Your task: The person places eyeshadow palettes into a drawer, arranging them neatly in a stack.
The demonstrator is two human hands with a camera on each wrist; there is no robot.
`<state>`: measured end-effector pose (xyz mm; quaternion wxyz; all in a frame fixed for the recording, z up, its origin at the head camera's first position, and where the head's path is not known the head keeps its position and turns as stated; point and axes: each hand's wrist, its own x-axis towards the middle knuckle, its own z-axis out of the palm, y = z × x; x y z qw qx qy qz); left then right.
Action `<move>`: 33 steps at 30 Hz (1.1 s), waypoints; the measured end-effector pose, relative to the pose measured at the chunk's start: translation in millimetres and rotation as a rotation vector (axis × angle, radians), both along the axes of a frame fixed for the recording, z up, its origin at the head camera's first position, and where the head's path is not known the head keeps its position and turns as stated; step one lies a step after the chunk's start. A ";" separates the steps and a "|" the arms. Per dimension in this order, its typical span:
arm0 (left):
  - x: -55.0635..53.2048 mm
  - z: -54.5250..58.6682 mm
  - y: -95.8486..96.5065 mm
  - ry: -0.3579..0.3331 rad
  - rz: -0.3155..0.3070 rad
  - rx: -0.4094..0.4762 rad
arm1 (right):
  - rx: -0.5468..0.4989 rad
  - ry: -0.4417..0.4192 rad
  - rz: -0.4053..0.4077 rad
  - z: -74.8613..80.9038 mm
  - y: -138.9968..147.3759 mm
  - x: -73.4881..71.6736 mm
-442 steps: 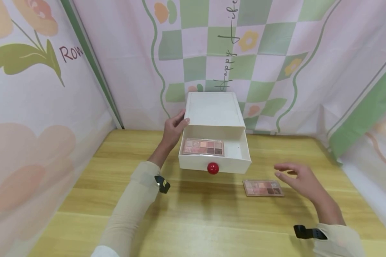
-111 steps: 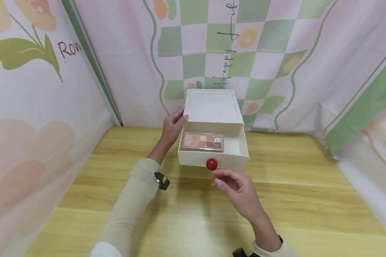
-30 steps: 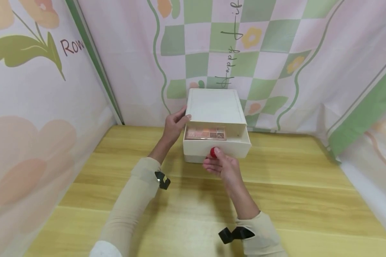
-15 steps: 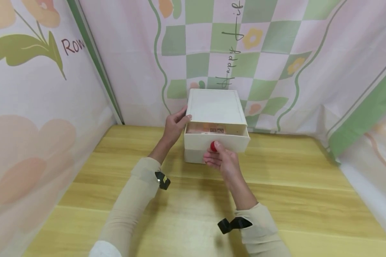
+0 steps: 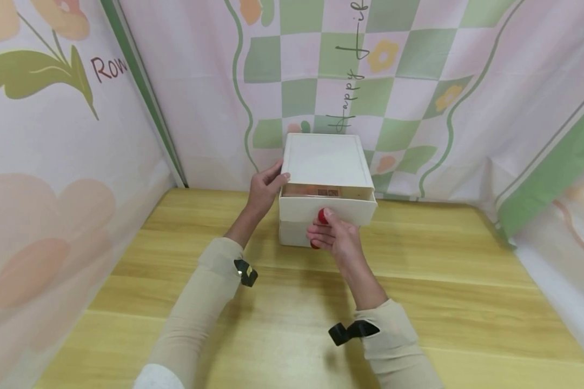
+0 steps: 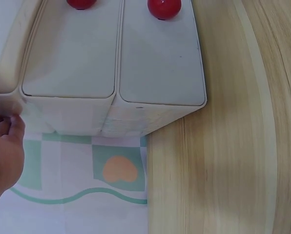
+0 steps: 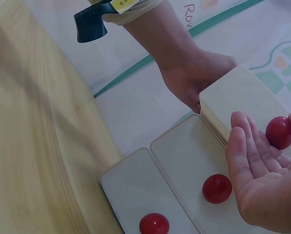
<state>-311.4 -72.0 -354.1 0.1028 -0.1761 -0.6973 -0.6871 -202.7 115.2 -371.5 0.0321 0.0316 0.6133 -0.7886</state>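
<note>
A white drawer cabinet (image 5: pixel 328 159) stands at the back of the table. Its top drawer (image 5: pixel 355 212) sticks out a short way, and through the narrow gap shows part of an eyeshadow palette (image 5: pixel 327 192). My right hand (image 5: pixel 344 237) presses its thumb on that drawer's red knob (image 7: pixel 280 132), while the other fingers extend, fairly straight, below the knob. On the cabinet's left side rests my left hand (image 5: pixel 264 190), thumb at the upper front edge and fingers along the side wall. Below, two drawer fronts (image 6: pixel 162 58) are flush with the cabinet, each with a red knob (image 7: pixel 217 188).
Wood-grain table (image 5: pixel 272 324) spreads in front and to both sides. Printed cloth (image 5: pixel 418 108) hangs right behind the cabinet, with another cloth wall (image 5: pixel 78 227) on the left. Black wrist cameras (image 5: pixel 245 273) are strapped over both sleeves.
Earlier, one palette lay on the table and another in the drawer; the table one is gone from there. The right hand moved to the knob, and the drawer slid mostly in. Left hand stayed.
</note>
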 end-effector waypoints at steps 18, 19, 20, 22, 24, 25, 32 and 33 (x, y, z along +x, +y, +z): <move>-1.7 -1.0 -1.0 -0.031 -0.022 0.038 | 0.002 0.003 0.004 0.6 -0.3 -14.0; -1.5 -0.7 -0.9 -0.032 -0.021 0.037 | 0.005 0.002 0.004 0.7 -0.2 -14.8; -1.1 -0.4 -0.8 -0.034 -0.021 0.038 | 0.008 0.000 0.004 0.6 -0.2 -15.7; -0.9 -0.2 -0.6 -0.035 -0.018 0.037 | 0.017 -0.006 0.004 0.8 -0.3 -17.1; -0.9 -0.2 -0.6 -0.036 -0.014 0.031 | 0.028 -0.009 0.008 0.9 0.2 -18.6; -0.9 -0.2 -0.6 -0.035 -0.012 0.028 | 0.033 -0.010 0.009 1.1 0.2 -19.3; -0.8 -0.6 0.0 -0.026 -0.002 0.013 | 0.035 -0.007 0.002 2.7 -0.3 -23.6; -0.9 -0.6 0.2 -0.027 -0.001 0.012 | 0.034 -0.010 0.002 2.6 -0.1 -24.2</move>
